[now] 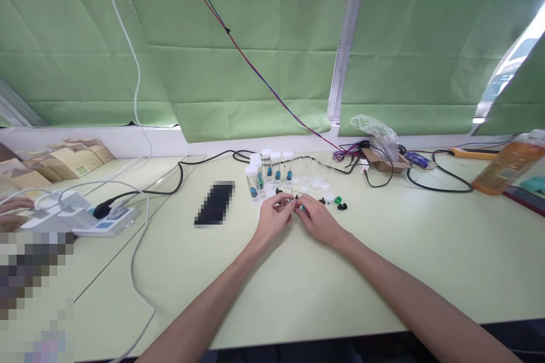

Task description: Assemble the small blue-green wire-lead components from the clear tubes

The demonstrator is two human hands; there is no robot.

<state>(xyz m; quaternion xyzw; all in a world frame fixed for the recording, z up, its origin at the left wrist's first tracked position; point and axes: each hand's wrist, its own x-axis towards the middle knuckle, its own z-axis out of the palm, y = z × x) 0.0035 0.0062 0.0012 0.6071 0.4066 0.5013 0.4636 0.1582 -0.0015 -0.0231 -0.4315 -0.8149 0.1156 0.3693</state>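
Note:
My left hand [273,216] and my right hand [315,217] meet at the middle of the pale green table [383,272], fingertips pinched together around a tiny teal part [295,204] that I can barely make out. Just beyond them stand several clear vials with white caps [268,173], each holding a small blue-green piece. Loose white caps [317,184] lie beside the vials. Small black and green parts [336,202] are scattered to the right of my right hand.
A blurred dark phone [215,203] lies left of my hands. A white power strip [91,218] with cables sits at far left, near another person's hand [15,207]. A small cardboard box with a plastic bag [381,150], tangled cables and an orange bottle [504,167] line the back right.

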